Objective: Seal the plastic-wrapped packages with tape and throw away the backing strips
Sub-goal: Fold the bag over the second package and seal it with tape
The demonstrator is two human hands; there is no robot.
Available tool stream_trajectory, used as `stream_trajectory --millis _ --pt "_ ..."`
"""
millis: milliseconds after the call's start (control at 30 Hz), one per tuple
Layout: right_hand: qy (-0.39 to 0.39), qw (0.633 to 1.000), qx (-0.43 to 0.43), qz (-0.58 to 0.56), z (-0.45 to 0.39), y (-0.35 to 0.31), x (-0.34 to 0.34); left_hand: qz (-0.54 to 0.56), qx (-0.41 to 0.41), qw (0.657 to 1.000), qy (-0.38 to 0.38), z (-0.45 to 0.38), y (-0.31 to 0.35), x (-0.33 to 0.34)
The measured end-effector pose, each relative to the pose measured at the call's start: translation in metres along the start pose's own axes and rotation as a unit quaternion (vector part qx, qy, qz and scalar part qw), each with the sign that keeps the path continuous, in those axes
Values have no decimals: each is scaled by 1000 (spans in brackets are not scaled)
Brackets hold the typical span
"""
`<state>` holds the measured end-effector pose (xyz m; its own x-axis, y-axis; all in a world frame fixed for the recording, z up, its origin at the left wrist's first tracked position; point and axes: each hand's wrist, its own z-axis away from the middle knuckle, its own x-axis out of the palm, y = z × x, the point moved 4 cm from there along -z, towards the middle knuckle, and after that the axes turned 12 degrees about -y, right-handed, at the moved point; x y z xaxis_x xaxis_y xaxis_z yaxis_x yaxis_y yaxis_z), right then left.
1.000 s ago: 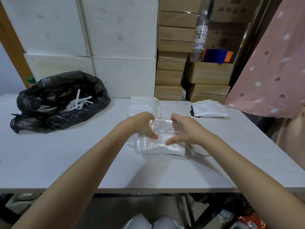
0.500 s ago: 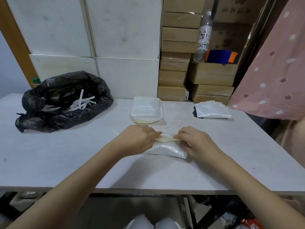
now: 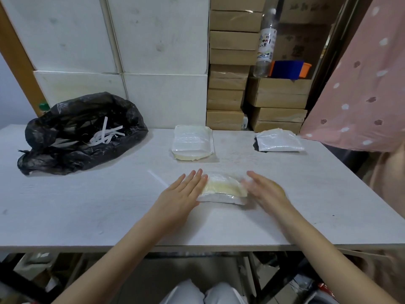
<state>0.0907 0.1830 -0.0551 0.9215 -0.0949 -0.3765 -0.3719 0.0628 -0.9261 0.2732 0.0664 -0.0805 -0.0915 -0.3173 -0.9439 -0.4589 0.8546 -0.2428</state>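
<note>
Both hands flat on the near package (image 3: pixel 222 190), which lies on the white table (image 3: pixel 87 211) at centre front. Left hand (image 3: pixel 182 194) has fingers straight and together, palm down, fingertips resting on the package's left end, nothing gripped. Right hand (image 3: pixel 266 190) is motion-blurred, fingers look extended and spread, palm down over the package's right end; holding nothing as far as the blur lets me tell. Package is clear plastic wrap over white stuff with a yellowish band across the top.

Thin backing strip (image 3: pixel 156 177) lies loose on the table just left of the left hand, apart from it.

Second package (image 3: pixel 192 141) sits further back, centre of the table, well apart from the hands. Third package (image 3: pixel 278 141) is at the back right, near the table edge, lying on something dark.

Black rubbish bag (image 3: pixel 76 137) is at the back left of the table, mouth open, with white strips (image 3: pixel 105 134) heaped inside.

Behind the table: white foam boxes (image 3: pixel 131 51) stacked on the left, brown cardboard boxes (image 3: pixel 230 84) stacked on the right, a clear plastic bottle (image 3: pixel 265 47) standing on boxes beside a blue and orange tub (image 3: pixel 289 69). Pink spotted cloth (image 3: pixel 361 84) hangs at far right
</note>
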Motion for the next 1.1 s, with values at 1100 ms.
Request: stream_trajectory --millis 1100 --pt "-86 971 -58 214 -21 1 54 302 -85 944 -107 7 17 -2"
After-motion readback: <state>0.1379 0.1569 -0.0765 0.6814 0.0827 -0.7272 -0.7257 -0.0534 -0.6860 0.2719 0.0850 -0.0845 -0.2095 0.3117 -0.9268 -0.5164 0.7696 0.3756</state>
